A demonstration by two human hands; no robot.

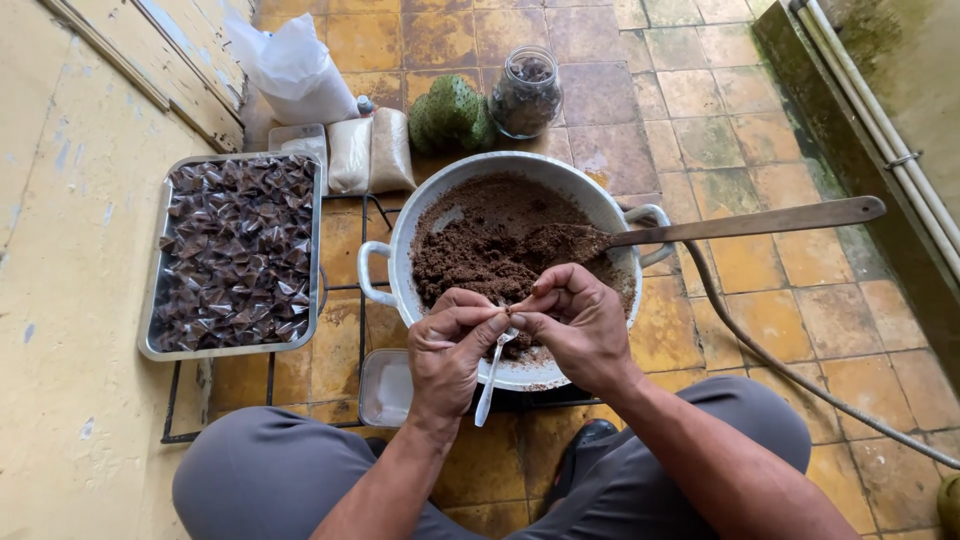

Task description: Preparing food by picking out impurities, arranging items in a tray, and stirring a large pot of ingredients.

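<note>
A tiled floor (760, 130) fills the view, with a yellow wall (60, 300) on the left. A big white pot (400, 235) of brown paste (480, 235) sits on a metal rack (270, 385), and a long wooden paddle (760, 220) rests in it. Left of the pot lies a metal tray (150, 345) packed with small dark wrapped pieces (240, 250). Behind stand a white bag (295, 70), two pale packets (370, 152), a green bumpy fruit (450, 115) and a glass jar (527, 92). A small clear tub (385, 385) sits by the knee.

Over the pot's near rim, the left hand (447, 360) and right hand (580, 325) meet. Their fingertips are pinched together on a small wrapper (515, 308) with a dab of paste; a white spoon (492, 380) hangs from the left hand's lower fingers.

To do this well, I judge the pinch should stay tight while the edges are folded evenly, keeping the work above the pot so crumbs fall back in.
</note>
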